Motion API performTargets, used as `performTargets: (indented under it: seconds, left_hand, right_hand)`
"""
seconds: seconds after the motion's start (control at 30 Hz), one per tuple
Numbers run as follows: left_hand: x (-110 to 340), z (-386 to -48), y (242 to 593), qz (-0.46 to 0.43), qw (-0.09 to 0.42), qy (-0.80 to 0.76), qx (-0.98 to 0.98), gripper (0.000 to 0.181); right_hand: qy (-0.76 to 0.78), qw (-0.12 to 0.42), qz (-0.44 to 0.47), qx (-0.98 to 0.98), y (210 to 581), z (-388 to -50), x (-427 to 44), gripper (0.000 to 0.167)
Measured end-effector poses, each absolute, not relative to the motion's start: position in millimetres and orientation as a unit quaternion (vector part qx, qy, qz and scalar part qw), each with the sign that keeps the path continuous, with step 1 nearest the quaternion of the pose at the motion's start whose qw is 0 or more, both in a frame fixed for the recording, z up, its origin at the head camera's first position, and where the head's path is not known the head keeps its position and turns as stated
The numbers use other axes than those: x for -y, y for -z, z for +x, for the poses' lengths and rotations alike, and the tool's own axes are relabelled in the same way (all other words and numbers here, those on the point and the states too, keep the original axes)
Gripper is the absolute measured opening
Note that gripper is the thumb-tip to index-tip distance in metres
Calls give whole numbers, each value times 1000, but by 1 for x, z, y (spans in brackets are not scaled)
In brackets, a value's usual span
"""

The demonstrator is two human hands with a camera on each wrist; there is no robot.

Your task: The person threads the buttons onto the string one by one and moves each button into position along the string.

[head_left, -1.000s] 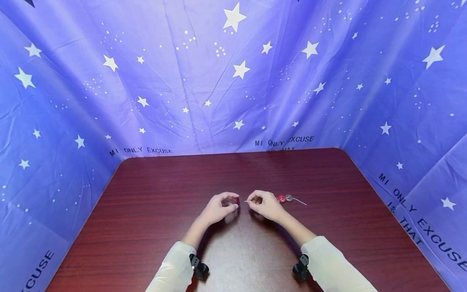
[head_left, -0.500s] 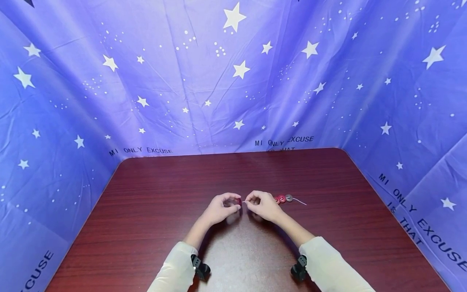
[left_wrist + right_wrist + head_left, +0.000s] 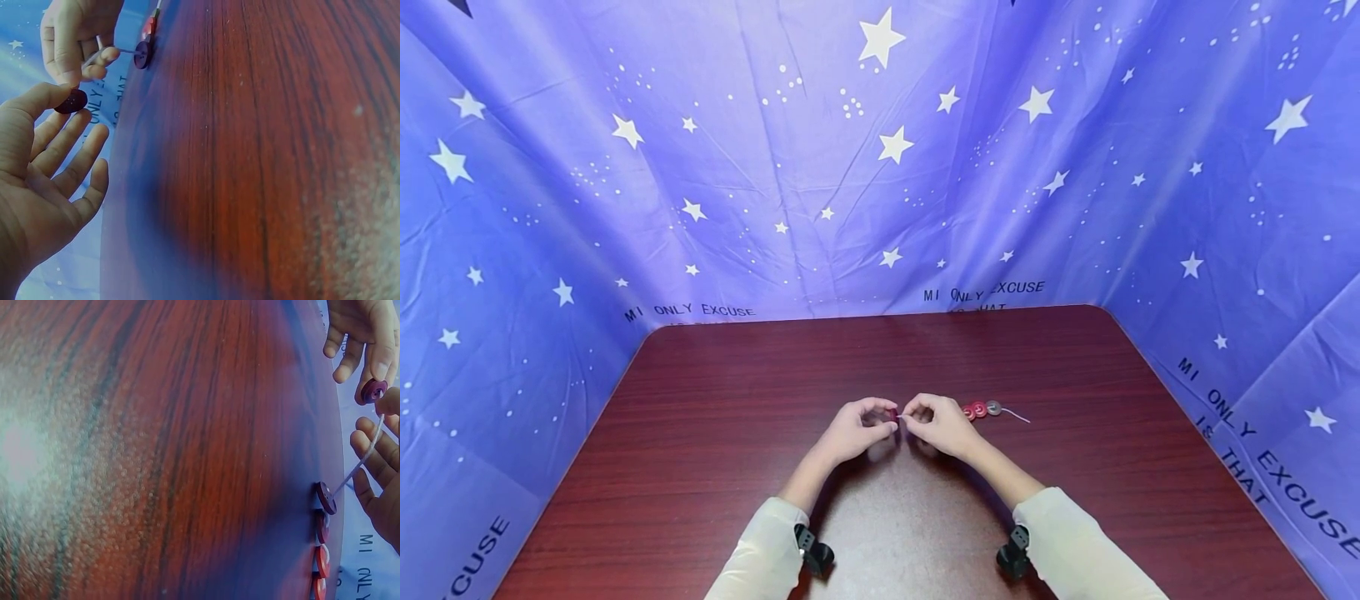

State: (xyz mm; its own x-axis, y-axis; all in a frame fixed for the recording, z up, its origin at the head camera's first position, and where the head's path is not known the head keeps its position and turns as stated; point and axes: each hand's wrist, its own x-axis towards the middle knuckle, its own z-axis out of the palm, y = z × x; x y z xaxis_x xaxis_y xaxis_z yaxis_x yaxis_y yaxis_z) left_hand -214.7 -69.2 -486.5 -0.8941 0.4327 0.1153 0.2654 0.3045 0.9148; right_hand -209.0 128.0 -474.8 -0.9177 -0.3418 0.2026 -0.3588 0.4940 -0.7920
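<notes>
Between thumb and fingertips, my left hand pinches a dark red button held on edge above the table. My right hand pinches the end of a white string right at the button's face. Whether the string's tip has entered a hole cannot be made out. From the right hand the string runs down to a row of threaded buttons lying on the table: a dark one nearest, then red ones and a grey one. The right hand hides part of this row in the head view.
The brown wood-grain table spreads around both hands. A loose white string tail lies beyond the grey button on the right. Blue star-printed cloth hangs along the back and sides. Black cameras sit on both wrists.
The gap between the hands has closed: my left hand with its button moved slightly right, my right hand slightly left, bringing the string's end to the button. The button row lies as before.
</notes>
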Motion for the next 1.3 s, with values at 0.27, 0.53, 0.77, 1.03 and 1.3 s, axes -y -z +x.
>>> performTargets:
  seconds: [0.27, 0.53, 0.77, 1.03, 1.3]
  left_hand:
    - [67, -210, 478, 215, 84, -544, -807, 32]
    - [66, -193, 446, 226, 88, -543, -804, 31]
    - [64, -190, 443, 227, 82, -546, -802, 28]
    - [65, -191, 442, 228, 87, -542, -805, 29]
    - [62, -193, 444, 237, 82, -542, -802, 29]
  right_hand:
    - [-461, 1, 200, 864, 475, -209, -129, 7]
    - [-463, 2, 200, 864, 475, -209, -129, 5]
    - [-464, 4, 206, 861, 475, -209, -129, 4]
    - [-463, 8, 215, 860, 475, -208, -129, 4]
    - [-462, 1, 216, 860, 474, -208, -128, 5]
